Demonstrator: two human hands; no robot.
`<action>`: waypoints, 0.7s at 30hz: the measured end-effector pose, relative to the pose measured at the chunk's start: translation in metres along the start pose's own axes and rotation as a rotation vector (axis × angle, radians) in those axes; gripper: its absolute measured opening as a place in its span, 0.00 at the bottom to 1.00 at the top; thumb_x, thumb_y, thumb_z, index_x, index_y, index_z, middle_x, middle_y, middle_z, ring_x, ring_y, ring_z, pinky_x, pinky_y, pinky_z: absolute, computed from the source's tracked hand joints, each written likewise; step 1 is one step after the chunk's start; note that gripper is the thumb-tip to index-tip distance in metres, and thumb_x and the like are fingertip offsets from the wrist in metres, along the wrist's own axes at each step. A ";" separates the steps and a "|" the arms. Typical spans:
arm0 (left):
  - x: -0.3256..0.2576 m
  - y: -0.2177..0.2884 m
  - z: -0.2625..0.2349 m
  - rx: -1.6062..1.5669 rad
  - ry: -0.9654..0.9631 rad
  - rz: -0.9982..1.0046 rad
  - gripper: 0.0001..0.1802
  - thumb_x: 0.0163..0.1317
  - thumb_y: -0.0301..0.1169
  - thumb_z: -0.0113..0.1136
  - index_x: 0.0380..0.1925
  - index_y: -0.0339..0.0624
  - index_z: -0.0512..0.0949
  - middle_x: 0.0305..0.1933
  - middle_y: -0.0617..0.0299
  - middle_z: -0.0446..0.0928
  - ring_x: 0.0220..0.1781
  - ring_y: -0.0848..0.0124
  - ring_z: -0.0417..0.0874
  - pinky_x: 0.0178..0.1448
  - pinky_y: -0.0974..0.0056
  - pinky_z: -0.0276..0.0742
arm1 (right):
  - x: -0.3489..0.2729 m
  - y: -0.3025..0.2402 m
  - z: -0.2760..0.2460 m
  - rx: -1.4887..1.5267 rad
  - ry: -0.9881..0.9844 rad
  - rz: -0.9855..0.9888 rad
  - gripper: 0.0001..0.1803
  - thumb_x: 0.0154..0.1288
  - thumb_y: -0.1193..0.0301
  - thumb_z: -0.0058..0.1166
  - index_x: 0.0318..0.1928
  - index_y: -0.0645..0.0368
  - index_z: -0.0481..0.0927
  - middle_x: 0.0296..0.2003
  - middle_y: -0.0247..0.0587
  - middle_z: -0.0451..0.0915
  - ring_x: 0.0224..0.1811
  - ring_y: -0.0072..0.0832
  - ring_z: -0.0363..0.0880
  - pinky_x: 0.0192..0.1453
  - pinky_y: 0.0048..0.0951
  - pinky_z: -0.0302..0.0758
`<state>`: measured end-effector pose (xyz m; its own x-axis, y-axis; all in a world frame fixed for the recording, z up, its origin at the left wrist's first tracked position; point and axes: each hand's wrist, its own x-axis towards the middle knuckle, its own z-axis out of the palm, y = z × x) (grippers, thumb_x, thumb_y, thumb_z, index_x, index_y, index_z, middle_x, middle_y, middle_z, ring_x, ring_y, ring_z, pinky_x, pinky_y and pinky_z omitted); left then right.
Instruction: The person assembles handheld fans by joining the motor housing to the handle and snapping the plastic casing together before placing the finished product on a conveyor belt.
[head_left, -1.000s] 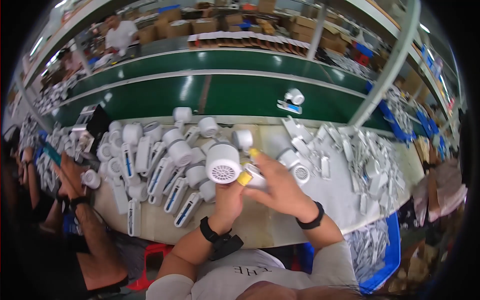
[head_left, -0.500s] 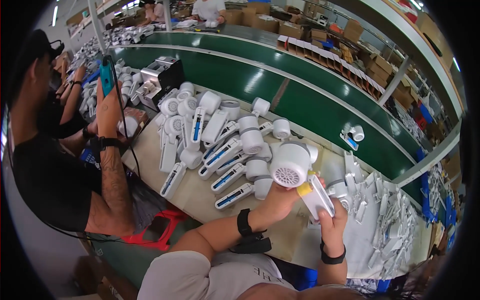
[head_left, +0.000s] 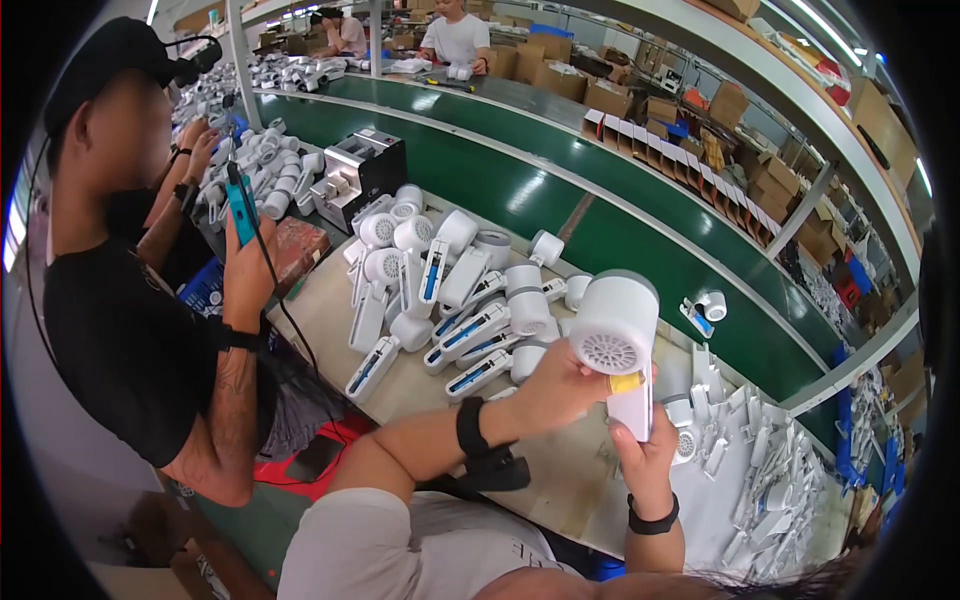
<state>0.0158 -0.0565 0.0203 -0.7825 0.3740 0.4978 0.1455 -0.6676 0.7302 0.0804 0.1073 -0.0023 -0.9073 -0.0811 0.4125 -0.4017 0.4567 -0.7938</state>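
Observation:
Between my hands I hold a white hair dryer (head_left: 618,312) with a round body, a grille at its end and a handle pointing down. My left hand (head_left: 548,392) grips it where the handle meets the body; a yellow piece (head_left: 627,382) shows there. My right hand (head_left: 648,458) is closed round the lower handle (head_left: 630,412), its thumb on the front face. To the left lies a heap of similar white dryers (head_left: 527,308), several with open handles showing blue parts inside. On the right are many loose white handle covers (head_left: 765,475).
A co-worker (head_left: 130,350) at my left holds a teal corded power screwdriver (head_left: 241,205). A black and metal machine (head_left: 362,175) stands behind the heap. Beyond the table runs a green conveyor (head_left: 500,180), with one open dryer (head_left: 705,312) on it and a white post (head_left: 860,345) at right.
The dryer has turned in my hands, its handle now more upright and narrower to view. My head view has shifted left and up. The co-worker's screwdriver has tilted.

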 end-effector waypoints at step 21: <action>0.126 0.139 -0.340 2.387 0.408 -0.536 0.10 0.51 0.30 0.52 0.27 0.39 0.81 0.34 0.48 0.80 0.40 0.55 0.81 0.43 0.56 0.77 | 0.066 0.030 -0.099 -0.346 -0.202 0.160 0.13 0.50 0.78 0.59 0.39 0.62 0.78 0.23 0.38 0.76 0.23 0.24 0.73 0.26 0.22 0.69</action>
<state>-0.2688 -0.3216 0.0257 -0.9437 -0.0805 0.3209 -0.1141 0.9896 -0.0873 0.0206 0.2039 0.0455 -0.9748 -0.1407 0.1733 -0.2195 0.7453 -0.6295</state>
